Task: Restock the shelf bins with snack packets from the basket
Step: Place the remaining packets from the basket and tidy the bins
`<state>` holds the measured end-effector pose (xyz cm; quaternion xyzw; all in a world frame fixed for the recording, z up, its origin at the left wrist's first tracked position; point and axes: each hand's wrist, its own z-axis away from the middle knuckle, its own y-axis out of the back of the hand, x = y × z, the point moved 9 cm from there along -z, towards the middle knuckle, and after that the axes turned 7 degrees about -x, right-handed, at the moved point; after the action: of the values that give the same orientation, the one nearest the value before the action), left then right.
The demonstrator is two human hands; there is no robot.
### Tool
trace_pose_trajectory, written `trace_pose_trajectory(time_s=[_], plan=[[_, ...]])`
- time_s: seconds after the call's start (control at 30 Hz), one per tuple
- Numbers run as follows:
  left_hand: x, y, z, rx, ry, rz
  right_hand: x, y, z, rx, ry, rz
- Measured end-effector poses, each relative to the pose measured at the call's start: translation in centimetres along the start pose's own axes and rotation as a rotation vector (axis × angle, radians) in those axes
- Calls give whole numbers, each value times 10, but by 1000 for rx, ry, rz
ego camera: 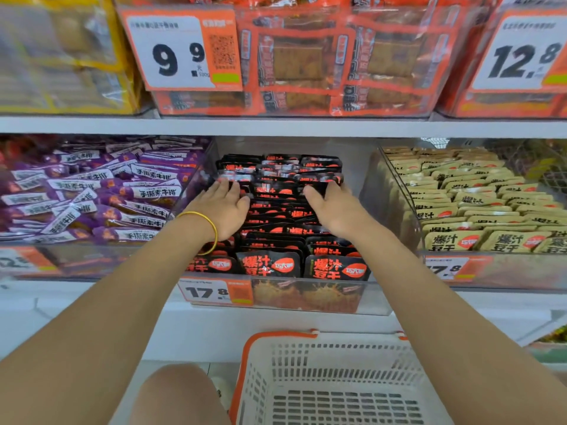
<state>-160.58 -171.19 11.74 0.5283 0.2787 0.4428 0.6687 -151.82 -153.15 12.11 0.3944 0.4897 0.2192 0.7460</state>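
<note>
Black and red snack packets [276, 240] stand in rows inside the clear middle bin [379, 299] on the lower shelf. My left hand [222, 207], with a yellow bangle on the wrist, lies flat with straight fingers on the left rows toward the back of the bin. My right hand [333, 207] reaches over the right rows, its fingers and thumb curled round a black packet [319, 187] at the back. The white basket with an orange rim [331, 381] stands below the shelf; no packets are visible on the part of its floor that shows.
Purple packets [101, 194] fill the left bin and tan packets [478, 204] the right bin. Orange packets [306, 62] sit on the upper shelf behind price tags. A grey shelf board [276, 127] hangs just above my hands. A knee [178, 394] shows beside the basket.
</note>
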Motion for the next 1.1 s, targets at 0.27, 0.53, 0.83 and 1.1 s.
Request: trace_pose_trajectory(time_s=[0.27, 0.53, 0.83, 1.1], plan=[[5, -6, 29, 12, -126, 35, -33, -8, 34, 118, 173, 372], [5, 10, 42, 70, -160, 253, -38, -9, 47, 143, 220, 416], [4, -3, 43, 73, -77, -1, -43, -27, 59, 136, 249, 458], [21, 5, 75, 241, -166, 66, -45, -5, 97, 278, 411, 253]])
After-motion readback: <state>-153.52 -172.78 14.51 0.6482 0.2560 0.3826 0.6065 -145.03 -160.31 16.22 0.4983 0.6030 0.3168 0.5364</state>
